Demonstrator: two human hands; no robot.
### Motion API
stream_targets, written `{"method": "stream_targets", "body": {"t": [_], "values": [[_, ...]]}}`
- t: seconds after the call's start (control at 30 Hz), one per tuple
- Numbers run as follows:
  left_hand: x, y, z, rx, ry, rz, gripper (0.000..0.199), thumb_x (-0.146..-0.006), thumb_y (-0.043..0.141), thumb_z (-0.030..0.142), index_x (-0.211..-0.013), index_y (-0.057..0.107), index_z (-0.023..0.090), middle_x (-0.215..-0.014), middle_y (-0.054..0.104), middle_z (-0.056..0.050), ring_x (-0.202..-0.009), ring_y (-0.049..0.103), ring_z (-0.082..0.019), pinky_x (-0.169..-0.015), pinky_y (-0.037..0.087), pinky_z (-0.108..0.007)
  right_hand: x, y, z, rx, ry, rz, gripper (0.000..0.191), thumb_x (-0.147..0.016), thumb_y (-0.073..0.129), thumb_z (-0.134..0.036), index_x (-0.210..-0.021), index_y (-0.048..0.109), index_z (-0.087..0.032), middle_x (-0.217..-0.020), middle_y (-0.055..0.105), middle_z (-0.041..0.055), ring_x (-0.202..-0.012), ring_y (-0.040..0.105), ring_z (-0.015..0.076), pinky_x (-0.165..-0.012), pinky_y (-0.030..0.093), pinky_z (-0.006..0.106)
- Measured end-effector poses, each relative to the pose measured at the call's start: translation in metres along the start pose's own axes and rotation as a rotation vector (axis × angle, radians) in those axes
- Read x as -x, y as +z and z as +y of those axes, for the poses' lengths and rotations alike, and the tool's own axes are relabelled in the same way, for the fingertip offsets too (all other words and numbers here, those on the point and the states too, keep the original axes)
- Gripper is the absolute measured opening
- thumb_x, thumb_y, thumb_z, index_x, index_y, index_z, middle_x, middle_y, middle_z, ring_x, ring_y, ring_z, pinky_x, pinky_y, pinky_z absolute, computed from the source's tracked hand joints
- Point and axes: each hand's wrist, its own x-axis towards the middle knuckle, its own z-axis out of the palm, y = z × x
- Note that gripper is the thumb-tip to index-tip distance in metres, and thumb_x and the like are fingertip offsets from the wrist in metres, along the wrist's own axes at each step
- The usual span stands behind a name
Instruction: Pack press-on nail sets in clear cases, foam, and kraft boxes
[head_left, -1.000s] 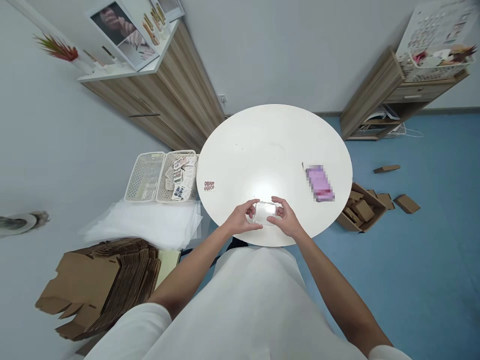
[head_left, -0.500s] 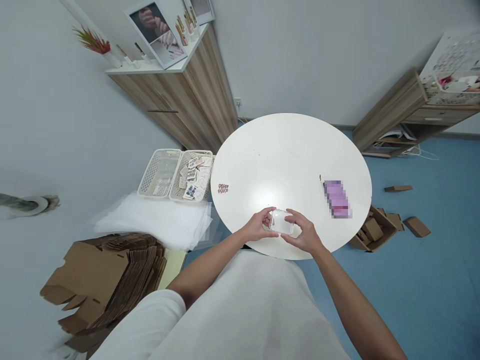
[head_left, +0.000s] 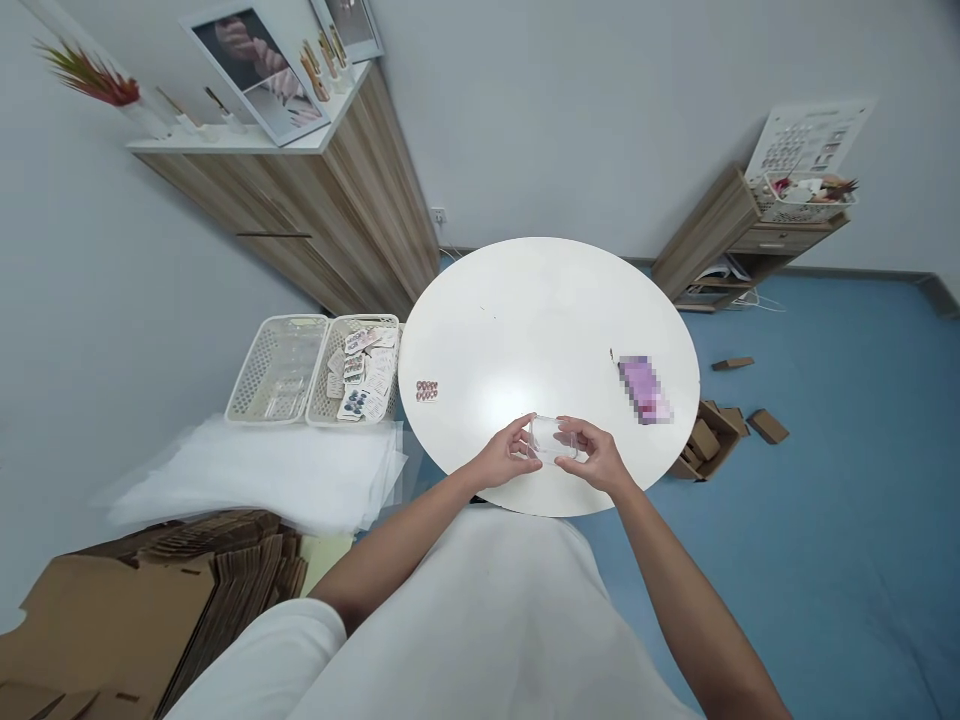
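Between my two hands is a small clear plastic box (head_left: 547,438), held over the near edge of the white oval table (head_left: 540,300). My left hand (head_left: 508,452) grips its left side with thumb and fingers. On the right side, my right hand (head_left: 596,456) closes round it in the same way. Whether the box has anything in it I cannot tell. A small card of dark red press-on nails (head_left: 427,390) lies on the table to the left. Off to the right rests a purple item (head_left: 645,388), blurred into blocks.
Left of the table stand a white basket of nail cards (head_left: 388,400) and another basket of clear plastic boxes (head_left: 238,392). Clear plastic sheets (head_left: 262,470) and flattened cardboard boxes (head_left: 127,620) lie nearer. A carton of small brown boxes (head_left: 709,455) sits on the floor at right.
My view has shifted, so the table and shelves sit further left. Both hands still hold the clear box, which looks slightly tilted compared with before.
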Motion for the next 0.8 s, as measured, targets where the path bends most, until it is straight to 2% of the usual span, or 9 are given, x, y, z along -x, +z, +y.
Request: {"method": "stream_targets", "body": {"t": [0.17,0.27,0.37,0.5,0.57,0.67,0.8], "values": [[0.002,-0.009,-0.005,-0.006,-0.069,0.039,0.062,-0.062,0.071,0.025,-0.119,0.046,0.02,-0.079,0.057,-0.001,-0.068,0.056,-0.01,-0.073,0.043,-0.03,-0.001,0.0,-0.002,0.053,0.043,0.006,0.047,-0.058,0.072,-0.036,-0.1,0.057,-0.023,-0.117,0.053,0.0073,-0.091,0.06,0.0221,-0.083,0.048,0.041],[0.005,-0.011,-0.014,-0.016,-0.09,0.058,0.052,-0.062,0.07,0.024,-0.11,0.052,0.017,-0.077,0.059,-0.002,-0.068,0.057,-0.01,-0.072,0.043,-0.029,-0.008,0.001,0.0,0.072,0.16,0.051,0.036,-0.07,0.057,-0.048,-0.096,0.059,-0.023,-0.101,0.06,0.0059,-0.078,0.063,0.0189,-0.075,0.05,0.039],[0.008,-0.011,-0.023,-0.022,-0.107,0.066,0.046,-0.062,0.07,0.023,-0.104,0.054,0.016,-0.078,0.059,-0.002,-0.068,0.057,-0.01,-0.071,0.044,-0.029,-0.017,0.005,0.005,0.012,0.312,0.148,0.042,-0.078,0.04,-0.056,-0.089,0.059,-0.02,-0.085,0.062,0.0055,-0.061,0.062,0.015,-0.066,0.051,0.036],[0.01,-0.01,-0.034,-0.023,-0.096,0.064,0.043,-0.061,0.07,0.023,-0.102,0.055,0.016,-0.077,0.059,-0.002,-0.067,0.056,-0.009,-0.071,0.044,-0.028,-0.024,0.013,0.012,-0.092,0.446,0.166,0.043,-0.078,0.04,-0.056,-0.097,0.056,-0.021,-0.076,0.062,0.0037,-0.05,0.058,0.0112,-0.056,0.05,0.029],[0.011,-0.01,-0.038,-0.022,-0.097,0.074,0.042,-0.062,0.07,0.023,-0.101,0.055,0.015,-0.078,0.058,-0.002,-0.067,0.056,-0.009,-0.072,0.044,-0.028,-0.022,0.016,0.014,-0.132,0.478,0.152,0.044,-0.079,0.04,-0.054,-0.104,0.054,-0.021,-0.077,0.062,0.0041,-0.052,0.058,0.0106,-0.057,0.049,0.028],[0.009,-0.01,-0.044,-0.021,-0.103,0.106,0.04,-0.065,0.068,0.023,-0.101,0.054,0.015,-0.081,0.058,-0.002,-0.067,0.055,-0.008,-0.071,0.044,-0.026,-0.013,0.02,0.014,-0.204,0.499,0.125,0.046,-0.079,0.04,-0.053,-0.111,0.051,-0.022,-0.09,0.061,0.0067,-0.065,0.061,0.0128,-0.064,0.05,0.028],[0.004,-0.009,-0.05,-0.034,-0.116,0.151,0.04,-0.065,0.068,0.021,-0.101,0.053,0.016,-0.081,0.058,-0.002,-0.067,0.055,-0.008,-0.07,0.043,-0.025,0.006,0.025,0.024,-0.165,0.458,0.214,0.051,-0.074,0.049,-0.049,-0.12,0.044,-0.026,-0.105,0.056,0.0055,-0.081,0.06,0.0155,-0.069,0.048,0.029]]}}
